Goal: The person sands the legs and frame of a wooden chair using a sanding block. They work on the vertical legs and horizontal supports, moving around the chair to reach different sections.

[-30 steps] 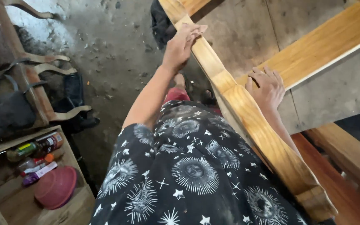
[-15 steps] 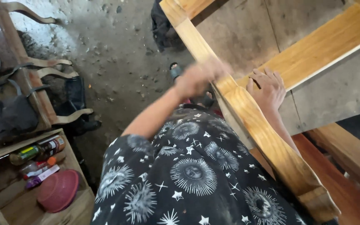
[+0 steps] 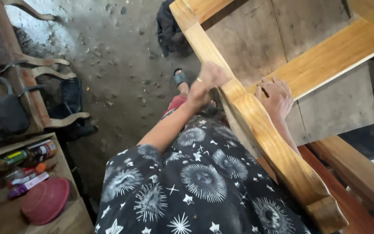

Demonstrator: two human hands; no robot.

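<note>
A long pale varnished wooden rail (image 3: 260,138) runs from the top centre down to the lower right. A cross beam (image 3: 325,60) joins it at mid-length. My left hand (image 3: 206,82) is blurred with motion and pressed against the rail's left side just above that joint, fingers curled. What it holds is not visible. My right hand (image 3: 275,97) lies flat on top of the joint, fingers spread over the wood and holding nothing. My patterned black shirt fills the bottom centre.
My sandalled foot (image 3: 180,80) stands on the dusty concrete floor. A dark bag (image 3: 169,28) lies by the rail's far end. At left are curved wooden chair parts (image 3: 31,86), a shelf with bottles (image 3: 27,156) and a pink bowl (image 3: 44,200). Grey board (image 3: 256,34) lies under the frame.
My left hand has slid down the rail from its far end toward me and now sits close to the joint. My right hand has stayed on the joint.
</note>
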